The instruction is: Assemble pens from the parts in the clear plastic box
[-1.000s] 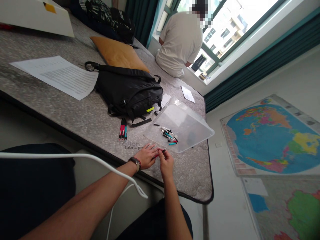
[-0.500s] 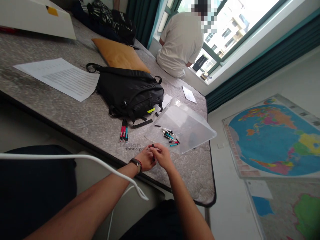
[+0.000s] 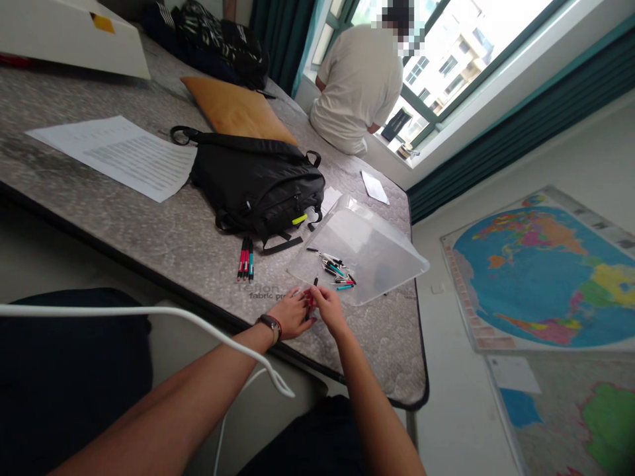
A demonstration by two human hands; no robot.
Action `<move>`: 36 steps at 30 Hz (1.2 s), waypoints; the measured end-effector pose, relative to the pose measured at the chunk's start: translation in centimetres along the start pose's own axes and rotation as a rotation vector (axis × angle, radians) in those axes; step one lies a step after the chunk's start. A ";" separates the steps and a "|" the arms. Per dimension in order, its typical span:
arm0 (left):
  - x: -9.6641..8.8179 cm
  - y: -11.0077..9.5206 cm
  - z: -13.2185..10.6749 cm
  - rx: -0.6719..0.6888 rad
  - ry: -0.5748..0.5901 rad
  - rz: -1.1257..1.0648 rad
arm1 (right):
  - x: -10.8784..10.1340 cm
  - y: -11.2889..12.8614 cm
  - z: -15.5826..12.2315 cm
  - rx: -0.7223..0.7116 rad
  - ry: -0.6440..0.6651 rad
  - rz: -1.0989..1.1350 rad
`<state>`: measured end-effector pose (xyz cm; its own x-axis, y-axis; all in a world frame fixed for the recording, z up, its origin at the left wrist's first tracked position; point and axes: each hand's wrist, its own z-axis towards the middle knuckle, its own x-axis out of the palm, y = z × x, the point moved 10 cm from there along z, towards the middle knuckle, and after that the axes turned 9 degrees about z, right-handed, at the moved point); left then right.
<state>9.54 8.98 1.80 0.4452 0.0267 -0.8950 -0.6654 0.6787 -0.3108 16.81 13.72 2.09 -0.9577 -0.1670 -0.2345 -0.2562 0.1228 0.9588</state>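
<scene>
Head view: left hand [image 3: 290, 314], right hand [image 3: 330, 312]; narrow grip on a pen [image 3: 311, 301]; mattress edge [image 3: 307, 360] just beside

Fingers [image 3: 321, 295] over the mattress [image 3: 381, 350] edge, a pen [image 3: 311, 299] between them.
Just ahead of the fingers, a plastic lid [image 3: 381, 254] lies on the mattress with loose pens [image 3: 330, 268] on it. To the left, a pen bundle [image 3: 245, 259] lies beside a backpack [image 3: 258, 185], printed sheets [image 3: 133, 155] further left and a cushion [image 3: 238, 109] behind. Well ahead, a seated person [image 3: 357, 86] faces a window [image 3: 476, 53]; a world map [image 3: 540, 277] lies right, beyond the mattress.
</scene>
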 end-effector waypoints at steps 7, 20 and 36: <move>0.3 -0.1 0.0 0.016 0.031 0.018 | 1.2 1.1 -0.7 -0.112 0.177 -0.111; 0.0 0.0 -0.1 0.020 -0.017 0.006 | -14.3 -0.7 9.0 0.077 -0.474 -0.619; -0.2 0.2 0.0 -0.001 0.004 -0.017 | -13.9 -1.6 11.5 0.067 -0.542 -0.530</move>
<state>9.32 9.11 1.92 0.4541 0.0126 -0.8908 -0.6586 0.6781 -0.3261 29.06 27.13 1.96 -0.6300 0.2820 -0.7236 -0.6908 0.2222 0.6881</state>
